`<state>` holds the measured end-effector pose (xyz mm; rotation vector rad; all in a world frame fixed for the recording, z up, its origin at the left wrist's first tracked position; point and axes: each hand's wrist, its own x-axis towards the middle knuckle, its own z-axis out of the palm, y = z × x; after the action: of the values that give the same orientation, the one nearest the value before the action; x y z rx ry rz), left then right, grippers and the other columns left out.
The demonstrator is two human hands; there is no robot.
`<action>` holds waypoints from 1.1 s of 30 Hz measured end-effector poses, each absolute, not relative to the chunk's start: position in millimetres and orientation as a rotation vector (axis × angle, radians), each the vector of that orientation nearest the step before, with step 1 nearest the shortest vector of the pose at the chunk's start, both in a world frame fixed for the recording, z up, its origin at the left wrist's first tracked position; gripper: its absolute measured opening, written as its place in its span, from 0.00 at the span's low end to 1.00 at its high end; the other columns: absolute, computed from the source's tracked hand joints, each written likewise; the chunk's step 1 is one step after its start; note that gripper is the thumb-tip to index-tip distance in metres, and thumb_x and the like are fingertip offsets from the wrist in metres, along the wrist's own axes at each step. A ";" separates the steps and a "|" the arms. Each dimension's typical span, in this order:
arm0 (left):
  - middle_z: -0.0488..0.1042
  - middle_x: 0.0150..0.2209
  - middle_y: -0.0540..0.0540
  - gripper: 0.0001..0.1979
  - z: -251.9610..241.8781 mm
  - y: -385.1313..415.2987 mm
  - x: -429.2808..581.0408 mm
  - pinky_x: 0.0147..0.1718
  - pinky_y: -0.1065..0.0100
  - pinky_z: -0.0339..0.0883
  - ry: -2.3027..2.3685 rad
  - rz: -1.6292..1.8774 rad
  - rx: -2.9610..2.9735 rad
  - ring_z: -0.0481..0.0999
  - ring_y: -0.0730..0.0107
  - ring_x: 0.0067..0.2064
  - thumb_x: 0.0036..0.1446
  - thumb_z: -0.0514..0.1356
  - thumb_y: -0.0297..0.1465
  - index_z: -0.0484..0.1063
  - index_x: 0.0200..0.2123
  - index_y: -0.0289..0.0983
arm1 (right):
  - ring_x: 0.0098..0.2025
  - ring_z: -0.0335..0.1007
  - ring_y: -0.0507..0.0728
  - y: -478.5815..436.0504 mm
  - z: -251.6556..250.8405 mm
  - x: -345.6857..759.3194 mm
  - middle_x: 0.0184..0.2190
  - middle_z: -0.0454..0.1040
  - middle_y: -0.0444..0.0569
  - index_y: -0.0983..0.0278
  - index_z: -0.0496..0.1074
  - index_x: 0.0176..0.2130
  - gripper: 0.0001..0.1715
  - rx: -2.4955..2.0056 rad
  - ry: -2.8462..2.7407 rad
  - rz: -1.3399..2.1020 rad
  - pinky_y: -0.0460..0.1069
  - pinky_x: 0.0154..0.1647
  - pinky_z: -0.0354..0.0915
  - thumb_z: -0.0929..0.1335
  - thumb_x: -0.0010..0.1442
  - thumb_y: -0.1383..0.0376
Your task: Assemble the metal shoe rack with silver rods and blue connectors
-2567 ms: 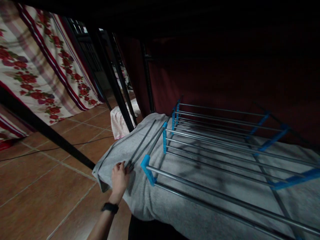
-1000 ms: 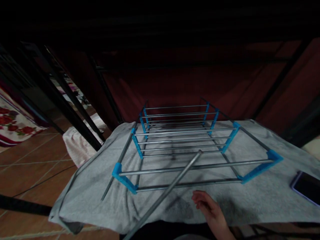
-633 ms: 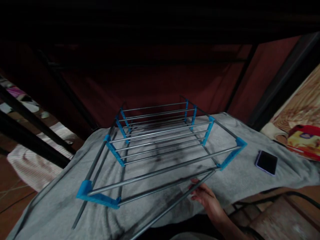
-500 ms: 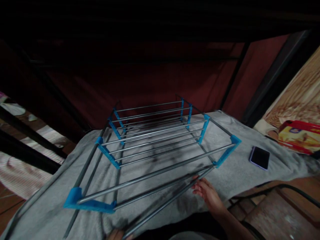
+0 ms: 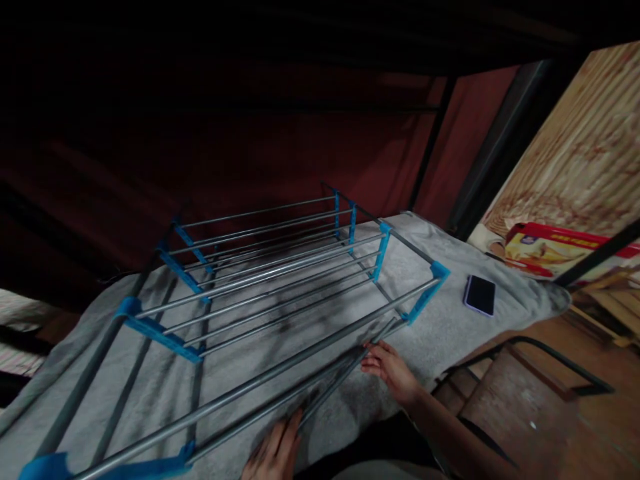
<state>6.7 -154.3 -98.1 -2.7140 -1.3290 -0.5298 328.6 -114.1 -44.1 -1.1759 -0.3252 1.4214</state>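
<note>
A rack of grey metal tubes (image 5: 270, 373) joined by blue plastic brackets (image 5: 423, 297) lies across the grey blanket. At its front a loose grey metal tube (image 5: 334, 385) runs slantwise, its far end close to the right front bracket. The fingers of my right hand (image 5: 393, 375) are closed on this tube, nearer its far end. My left hand (image 5: 274, 450) has its fingers at the tube's near end, low in the picture; the thumb side is partly hidden.
To the right of the rack a phone (image 5: 480, 295) lies on the blanket (image 5: 425, 247). Beyond it is a red and yellow box (image 5: 555, 250). A chair (image 5: 525, 393) stands at the lower right, and dark bed posts (image 5: 435, 143) rise behind.
The view has turned right, so the rack appears further left. My left hand has come further into view with the tube's near end, which has swung up closer to the rack's front bar.
</note>
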 end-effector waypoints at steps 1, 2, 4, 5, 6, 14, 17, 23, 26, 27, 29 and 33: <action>0.78 0.53 0.49 0.30 -93.8 -150.2 18.4 0.42 0.70 0.77 -1.287 -0.503 -2.747 0.80 0.66 0.48 0.65 0.51 0.26 0.55 0.68 0.51 | 0.28 0.73 0.52 -113.2 -44.2 326.7 0.26 0.74 0.42 0.62 0.73 0.33 0.18 -1.170 -0.332 1.429 0.49 0.34 0.73 0.78 0.47 0.57; 0.77 0.53 0.48 0.30 -88.9 -146.3 29.8 0.42 0.70 0.77 -1.258 -0.475 -2.768 0.80 0.67 0.47 0.64 0.51 0.24 0.57 0.67 0.49 | 0.28 0.73 0.52 -112.3 -44.2 325.2 0.27 0.74 0.43 0.62 0.73 0.33 0.18 -1.164 -0.340 1.433 0.50 0.34 0.73 0.78 0.47 0.56; 0.78 0.51 0.47 0.29 -78.4 -139.2 50.8 0.40 0.71 0.75 -1.255 -0.439 -2.773 0.81 0.68 0.44 0.64 0.51 0.22 0.61 0.65 0.46 | 0.27 0.73 0.53 -110.8 -44.0 324.6 0.27 0.75 0.43 0.63 0.74 0.34 0.20 -1.150 -0.353 1.433 0.50 0.33 0.73 0.78 0.46 0.55; 0.79 0.50 0.47 0.27 -73.1 -136.3 59.9 0.38 0.72 0.75 -1.270 -0.430 -2.764 0.81 0.68 0.43 0.64 0.51 0.21 0.63 0.64 0.44 | 0.27 0.73 0.53 -110.3 -43.9 325.9 0.27 0.75 0.43 0.63 0.74 0.34 0.21 -1.147 -0.354 1.427 0.50 0.33 0.72 0.78 0.45 0.54; 0.79 0.49 0.46 0.25 -68.0 -133.7 67.9 0.37 0.72 0.74 -1.284 -0.423 -2.758 0.81 0.68 0.42 0.64 0.51 0.22 0.65 0.63 0.43 | 0.27 0.73 0.53 -110.0 -43.8 328.4 0.26 0.75 0.43 0.63 0.74 0.34 0.21 -1.149 -0.349 1.420 0.49 0.33 0.72 0.78 0.45 0.53; 0.80 0.48 0.44 0.24 -48.9 -121.4 97.2 0.37 0.69 0.73 -1.356 -0.333 -2.824 0.81 0.67 0.38 0.64 0.50 0.21 0.69 0.60 0.43 | 0.25 0.73 0.51 -112.7 -40.6 369.6 0.25 0.76 0.43 0.63 0.74 0.35 0.19 -1.210 -0.250 1.299 0.46 0.28 0.71 0.77 0.46 0.56; 0.79 0.47 0.43 0.24 -45.3 -119.3 104.6 0.38 0.67 0.73 -1.392 -0.333 -2.830 0.81 0.67 0.38 0.63 0.50 0.21 0.69 0.60 0.42 | 0.25 0.73 0.51 -111.4 -36.0 380.1 0.29 0.78 0.46 0.63 0.75 0.35 0.16 -1.205 -0.253 1.272 0.46 0.29 0.71 0.76 0.48 0.57; 0.79 0.47 0.42 0.23 -28.3 -110.1 120.4 0.42 0.65 0.72 -1.429 -0.345 -2.817 0.80 0.65 0.40 0.65 0.48 0.23 0.68 0.60 0.40 | 0.27 0.72 0.50 -102.3 -25.6 387.6 0.31 0.79 0.46 0.64 0.76 0.34 0.15 -1.142 -0.313 1.233 0.47 0.32 0.72 0.76 0.51 0.57; 0.78 0.47 0.42 0.22 -22.0 -103.1 124.1 0.43 0.65 0.71 -1.467 -0.310 -2.827 0.80 0.65 0.42 0.66 0.47 0.24 0.68 0.60 0.39 | 0.27 0.72 0.50 -97.8 -23.8 388.8 0.31 0.78 0.46 0.64 0.75 0.33 0.15 -1.130 -0.309 1.231 0.46 0.33 0.72 0.76 0.51 0.56; 0.78 0.47 0.42 0.23 -21.0 -100.8 124.7 0.43 0.64 0.71 -1.476 -0.289 -2.832 0.80 0.65 0.42 0.66 0.46 0.23 0.68 0.60 0.39 | 0.28 0.72 0.50 -96.8 -23.9 389.1 0.31 0.78 0.45 0.64 0.75 0.34 0.15 -1.127 -0.312 1.235 0.46 0.33 0.72 0.76 0.51 0.56; 0.78 0.48 0.41 0.23 -20.6 -96.8 125.3 0.43 0.63 0.71 -1.479 -0.254 -2.835 0.79 0.64 0.43 0.65 0.46 0.23 0.68 0.60 0.38 | 0.28 0.72 0.50 -95.6 -24.6 389.7 0.30 0.77 0.45 0.63 0.75 0.34 0.16 -1.129 -0.314 1.239 0.46 0.33 0.72 0.77 0.51 0.55; 0.78 0.47 0.40 0.24 -22.4 -92.3 125.0 0.45 0.61 0.70 -1.453 -0.227 -2.835 0.79 0.62 0.43 0.64 0.46 0.21 0.68 0.60 0.37 | 0.28 0.72 0.50 -95.0 -26.1 390.9 0.27 0.75 0.44 0.64 0.75 0.33 0.16 -1.143 -0.290 1.242 0.46 0.33 0.71 0.77 0.50 0.57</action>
<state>125.0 -92.3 -22.4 -2.8347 -1.4534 -0.2269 390.9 -95.0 -26.1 -1.1434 -0.2902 1.2418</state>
